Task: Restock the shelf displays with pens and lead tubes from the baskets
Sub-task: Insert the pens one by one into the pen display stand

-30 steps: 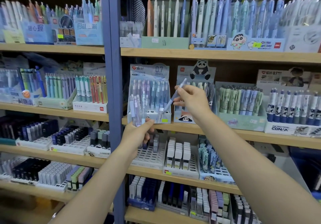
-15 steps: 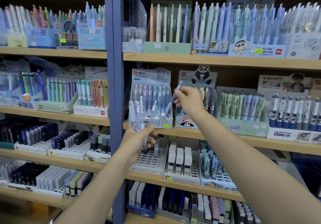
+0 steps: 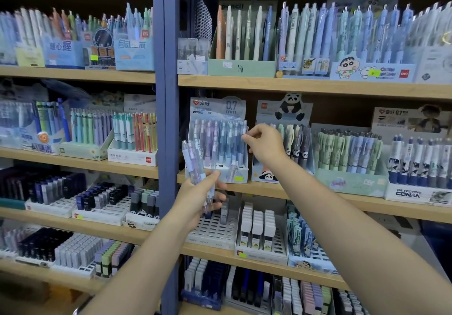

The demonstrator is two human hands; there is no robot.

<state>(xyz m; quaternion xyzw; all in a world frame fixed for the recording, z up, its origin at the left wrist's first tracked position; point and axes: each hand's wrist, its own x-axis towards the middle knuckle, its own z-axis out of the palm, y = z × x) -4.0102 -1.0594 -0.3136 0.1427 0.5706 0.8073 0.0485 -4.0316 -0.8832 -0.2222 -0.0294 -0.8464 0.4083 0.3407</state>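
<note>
Nearby, panda box (image 3: 285,143) flanks the 0.7 mm display (image 3: 219,148); right hand (image 3: 265,143) pinches its pen top, left hand (image 3: 198,192) grasping spare pens (image 3: 194,160).

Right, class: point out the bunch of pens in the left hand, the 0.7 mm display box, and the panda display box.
bunch of pens (image 3: 194,162), head view, on the barrels.
0.7 mm display box (image 3: 231,109), head view, on its header card.
panda display box (image 3: 265,176), head view, on its front panel.

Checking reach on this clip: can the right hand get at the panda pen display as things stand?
Probably yes. The right hand hovers at the 0.7 mm display, directly beside the panda pen display, with nothing between them.
</note>
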